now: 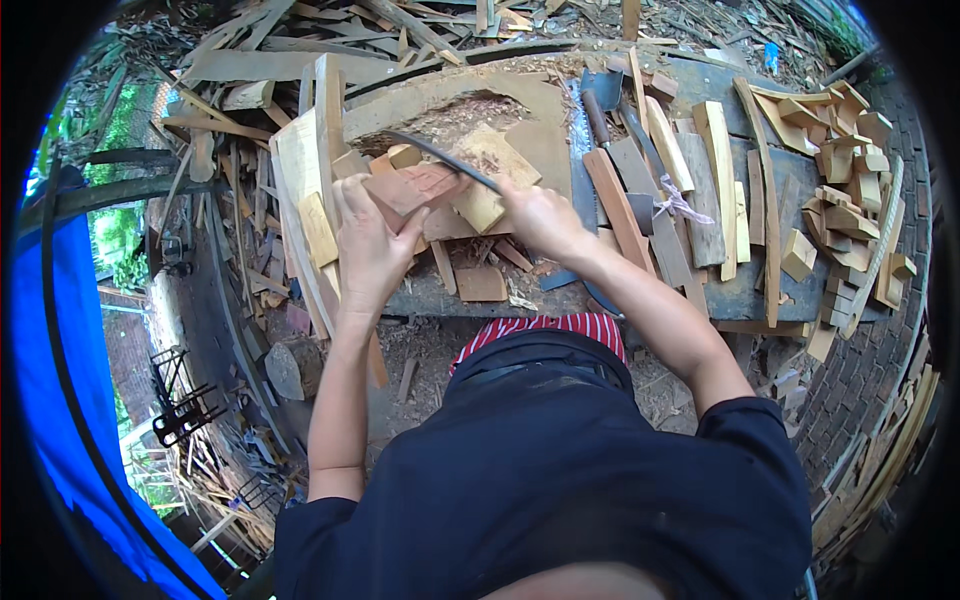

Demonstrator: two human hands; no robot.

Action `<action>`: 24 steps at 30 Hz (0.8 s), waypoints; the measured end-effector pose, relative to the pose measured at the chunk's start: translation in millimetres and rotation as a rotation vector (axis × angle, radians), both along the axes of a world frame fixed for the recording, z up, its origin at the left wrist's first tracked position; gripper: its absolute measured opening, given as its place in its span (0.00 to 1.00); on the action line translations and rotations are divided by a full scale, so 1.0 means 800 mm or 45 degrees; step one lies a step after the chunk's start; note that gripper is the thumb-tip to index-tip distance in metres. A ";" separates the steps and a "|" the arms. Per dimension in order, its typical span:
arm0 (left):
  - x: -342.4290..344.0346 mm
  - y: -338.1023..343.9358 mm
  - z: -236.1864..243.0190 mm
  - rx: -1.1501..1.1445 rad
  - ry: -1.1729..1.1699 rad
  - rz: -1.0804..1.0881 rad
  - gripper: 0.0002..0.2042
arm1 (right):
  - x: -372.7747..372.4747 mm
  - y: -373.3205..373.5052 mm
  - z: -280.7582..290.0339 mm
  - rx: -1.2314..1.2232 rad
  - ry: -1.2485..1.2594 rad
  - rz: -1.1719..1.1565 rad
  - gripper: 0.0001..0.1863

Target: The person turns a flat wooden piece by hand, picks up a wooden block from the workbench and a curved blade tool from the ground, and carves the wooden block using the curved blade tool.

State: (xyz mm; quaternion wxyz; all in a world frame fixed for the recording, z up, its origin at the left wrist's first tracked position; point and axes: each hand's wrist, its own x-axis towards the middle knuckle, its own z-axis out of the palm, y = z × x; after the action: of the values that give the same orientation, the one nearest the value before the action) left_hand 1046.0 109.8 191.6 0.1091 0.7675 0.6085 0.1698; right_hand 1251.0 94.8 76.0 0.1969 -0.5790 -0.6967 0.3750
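Two bare hands work at the middle of the bench (700, 290), just inside its near edge. The left hand (372, 245) has its grip closed around a reddish wooden block (415, 185), holding it against a pale chopping block (490, 170) in the pile of shavings. The right hand (535, 215) has its grip clamped on the handle end of a long dark curved blade (440, 155), whose edge lies across the top of the reddish block and reaches toward the far left corner.

To do this cut well, I judge the left fingers should stay below and behind the line of the blade, the block should be pressed firmly onto its support so it cannot roll, and the strokes should be short and shallow, following the grain.

No container shows anywhere; the stock lies loose. A cleaver (600, 95) and a saw blade (580, 150) lie toward the far edge, right of the working spot. Flat planks (720, 170) lie side by side to the right, and small cut blocks (850, 220) are heaped at the right edge. Offcuts (300, 60) cover the ground beyond the far edge.
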 end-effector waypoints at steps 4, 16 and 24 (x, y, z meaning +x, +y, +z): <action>-0.020 0.009 -0.004 0.071 0.040 -0.073 0.32 | 0.021 0.002 -0.033 0.019 -0.010 0.006 0.12; -0.026 0.003 -0.003 0.012 0.049 -0.148 0.32 | 0.001 0.013 0.044 0.300 0.117 -0.032 0.12; -0.028 0.008 0.007 0.003 0.085 -0.159 0.31 | 0.017 0.014 0.035 0.215 0.239 0.004 0.13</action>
State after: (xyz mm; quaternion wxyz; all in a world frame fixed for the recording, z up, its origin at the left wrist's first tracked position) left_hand 1023.3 116.3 196.9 0.0980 0.8093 0.5626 0.1377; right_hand 1264.9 105.9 104.0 0.3085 -0.5216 -0.7054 0.3678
